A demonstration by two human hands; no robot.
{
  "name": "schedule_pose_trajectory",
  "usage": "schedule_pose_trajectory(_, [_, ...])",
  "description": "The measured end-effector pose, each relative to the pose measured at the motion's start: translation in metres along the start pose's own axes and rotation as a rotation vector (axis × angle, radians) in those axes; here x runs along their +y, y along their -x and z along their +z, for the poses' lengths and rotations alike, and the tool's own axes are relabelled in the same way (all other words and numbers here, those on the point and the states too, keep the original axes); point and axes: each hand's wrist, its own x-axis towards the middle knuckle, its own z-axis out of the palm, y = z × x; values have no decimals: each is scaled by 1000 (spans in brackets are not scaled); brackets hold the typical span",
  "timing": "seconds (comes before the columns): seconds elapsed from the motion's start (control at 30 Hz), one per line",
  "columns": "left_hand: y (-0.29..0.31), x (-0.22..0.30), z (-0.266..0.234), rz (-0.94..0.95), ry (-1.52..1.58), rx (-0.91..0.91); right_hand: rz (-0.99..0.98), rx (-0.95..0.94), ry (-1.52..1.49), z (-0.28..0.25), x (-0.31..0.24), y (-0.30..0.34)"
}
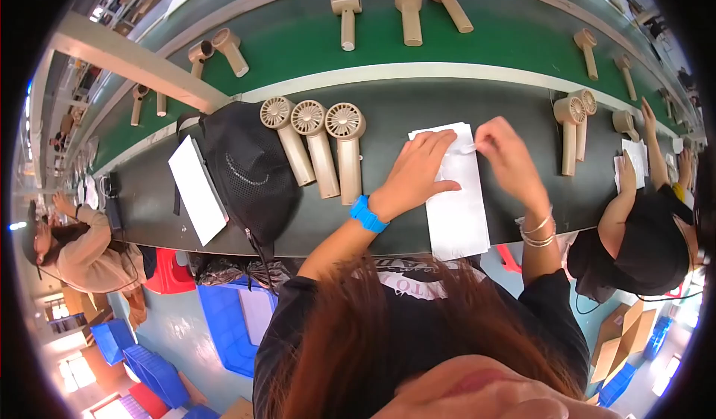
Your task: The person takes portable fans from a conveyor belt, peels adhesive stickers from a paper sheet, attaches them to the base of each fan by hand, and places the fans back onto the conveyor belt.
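One white paper stack (459, 217) reaches the table's (514, 102) near edge | long axis: near edge toward far edge | left hand (419, 164) spread flat on its left side | right hand (509, 159), nearer its far-right corner, pinches a white strip (468, 149)

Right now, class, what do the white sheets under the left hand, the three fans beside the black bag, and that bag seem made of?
White sheets: probably paper, given thin, flat edges; matt or coated is unclear.
Three fans: likely moulded plastic, smooth, satiny beige, with slim grille ribs.
Black bag: apparently fabric, dull, with a mesh-like dotted panel.
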Motion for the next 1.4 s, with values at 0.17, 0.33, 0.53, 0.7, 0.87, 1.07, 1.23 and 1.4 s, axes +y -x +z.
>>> schedule_pose_trajectory(0.17, [-5,2,-2,22,27,28,-51,234,-308,-6,11,-83])
schedule_pose_trajectory(0.33, [-6,1,1,110,68,128,-297,423,69,56,46,-199])
schedule_pose_trajectory(0.53, [-3,-2,-2,125,74,197,-175,404,284,95,26,-222])
schedule_pose_trajectory(0.7, [-8,-2,-13,143,31,534,-149,595,-20,24,-24,-197])
schedule_pose_trajectory(0.87, [-8,11,-38,39,392,737,-278,476,-171,23,-86,-96])
schedule_pose_trajectory(1.07, [7,21,-49,-40,385,530,-265,333,-276,34,-92,-28])
schedule_pose_trajectory(1.23, [30,21,-65,-36,453,497,-287,435,-240,14,-88,-6])
schedule_pose_trajectory(1.4, [40,25,-64,-39,620,450,-102,281,-637,15,-101,11])
